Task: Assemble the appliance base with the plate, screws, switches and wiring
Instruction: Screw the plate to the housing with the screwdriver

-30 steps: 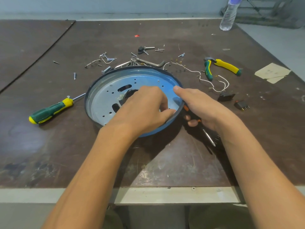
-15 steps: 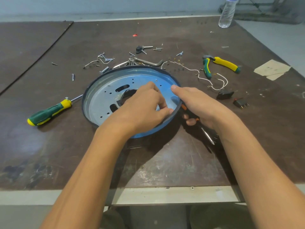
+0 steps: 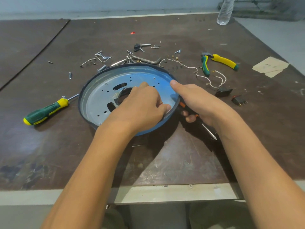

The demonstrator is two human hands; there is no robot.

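Note:
The round metal base (image 3: 90, 86) with its blue rim lies open side up mid-table, and a perforated plate (image 3: 99, 104) sits inside it. My left hand (image 3: 140, 106) is inside the base with curled fingers and the thumb against the right inner wall; whatever is under the fingers is hidden. My right hand (image 3: 203, 103) grips a small orange-and-black screwdriver (image 3: 208, 131), and its straight index finger touches the rim. Two black switches (image 3: 223, 92) (image 3: 239, 100) and white wiring (image 3: 203, 76) lie to the right. Loose screws (image 3: 102, 56) are scattered behind the base.
A green-and-yellow screwdriver (image 3: 44, 111) lies left of the base. Pliers (image 3: 219, 62) and a hex key (image 3: 148, 60) rest at the back right. A plastic bottle (image 3: 225, 10) stands far right, near paper scraps (image 3: 270, 66). The table's front edge (image 3: 165, 192) is close to me.
Both hands stay at the base's right side. My left fingers have shifted slightly across the plate; the right hand still holds the small screwdriver.

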